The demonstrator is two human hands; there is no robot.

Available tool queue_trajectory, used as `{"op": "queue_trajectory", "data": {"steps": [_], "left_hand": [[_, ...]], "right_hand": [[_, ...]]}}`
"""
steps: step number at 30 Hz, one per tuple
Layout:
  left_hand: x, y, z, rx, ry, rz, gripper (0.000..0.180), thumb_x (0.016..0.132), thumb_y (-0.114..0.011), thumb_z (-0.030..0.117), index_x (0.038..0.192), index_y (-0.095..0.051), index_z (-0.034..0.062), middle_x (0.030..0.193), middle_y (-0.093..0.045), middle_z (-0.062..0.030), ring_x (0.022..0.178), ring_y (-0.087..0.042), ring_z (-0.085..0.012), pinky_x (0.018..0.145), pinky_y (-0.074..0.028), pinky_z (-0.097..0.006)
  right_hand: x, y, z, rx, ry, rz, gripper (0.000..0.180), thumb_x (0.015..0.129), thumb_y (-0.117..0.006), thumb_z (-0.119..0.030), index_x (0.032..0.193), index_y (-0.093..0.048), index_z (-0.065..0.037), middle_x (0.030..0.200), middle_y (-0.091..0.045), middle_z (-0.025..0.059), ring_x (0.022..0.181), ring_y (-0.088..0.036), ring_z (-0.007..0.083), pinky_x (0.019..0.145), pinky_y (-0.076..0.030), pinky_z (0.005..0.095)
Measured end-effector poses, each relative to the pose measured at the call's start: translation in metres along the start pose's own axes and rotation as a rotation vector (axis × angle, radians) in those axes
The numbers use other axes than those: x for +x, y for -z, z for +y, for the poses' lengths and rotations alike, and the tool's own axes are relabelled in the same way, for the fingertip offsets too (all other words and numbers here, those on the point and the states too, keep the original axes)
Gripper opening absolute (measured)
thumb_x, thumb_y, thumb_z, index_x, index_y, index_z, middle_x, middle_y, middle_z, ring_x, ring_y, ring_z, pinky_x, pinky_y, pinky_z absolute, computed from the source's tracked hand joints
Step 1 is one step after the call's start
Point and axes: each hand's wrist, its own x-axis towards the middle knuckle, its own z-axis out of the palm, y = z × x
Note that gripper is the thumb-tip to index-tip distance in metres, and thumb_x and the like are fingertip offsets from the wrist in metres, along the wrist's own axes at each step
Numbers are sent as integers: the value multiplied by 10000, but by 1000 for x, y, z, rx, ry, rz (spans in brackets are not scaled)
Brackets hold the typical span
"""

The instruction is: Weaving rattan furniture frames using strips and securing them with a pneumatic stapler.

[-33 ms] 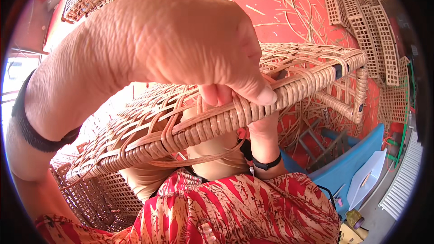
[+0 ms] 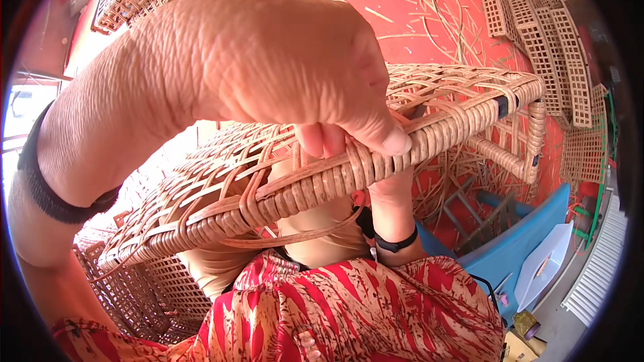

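Clamping fingers of left hand (image 2: pixel 288 60) on wrapped rim (image 2: pixel 323 186) of rattan piece (image 2: pixel 446 84) above lap (image 2: pixel 322 253); hiding fingers of right hand (image 2: pixel 394 189) beyond judging; probably handling light, springy, best holding by that stiffer rim

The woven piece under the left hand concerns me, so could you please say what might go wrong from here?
The loose strip hanging in a curve below the wrapped edge might catch on the nearby right wristband. If the left hand eases its hold on that edge, the wrapping could perhaps slacken.
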Motion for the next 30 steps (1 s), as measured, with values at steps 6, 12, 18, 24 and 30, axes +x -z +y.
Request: {"op": "queue_trajectory", "data": {"steps": [6,12,18,24,30], "left_hand": [[3,-3,-19,346,-554,66,212,904,-673,195,893,-717,-12,728,-679,-60,663,-654,-110,609,-538,-261],[-11,-1,14,116,-169,55,222,883,-604,150,939,-716,-33,714,-676,-92,674,-664,-146,623,-509,-307],[-14,-3,22,355,-190,121,260,861,-602,213,918,-715,-14,701,-661,-138,697,-675,-248,669,-506,-370],[-14,-2,23,482,-187,131,232,850,-586,204,887,-702,6,752,-664,-158,760,-668,-321,720,-509,-415],[-25,-22,15,599,-482,375,185,868,-536,153,912,-646,11,845,-643,-184,870,-639,-364,777,-495,-459]], "right_hand": [[7,-27,-10,-34,63,-87,226,981,-594,-20,1200,-629,-63,1111,-638,4,976,-611,96,899,-524,306],[4,-55,-27,-159,301,10,304,975,-593,6,1264,-606,-89,1149,-623,-7,993,-606,92,870,-529,282],[0,-90,-57,-40,117,47,465,940,-664,-41,1374,-516,-117,1212,-610,0,1072,-598,115,966,-501,307],[1,-92,-53,-26,236,-100,408,938,-676,-68,1322,-540,-84,1213,-606,5,1133,-571,116,1012,-471,332],[0,-90,-50,-126,256,-41,366,944,-664,-70,1290,-544,-77,1186,-606,9,1065,-584,117,960,-489,320]]}}
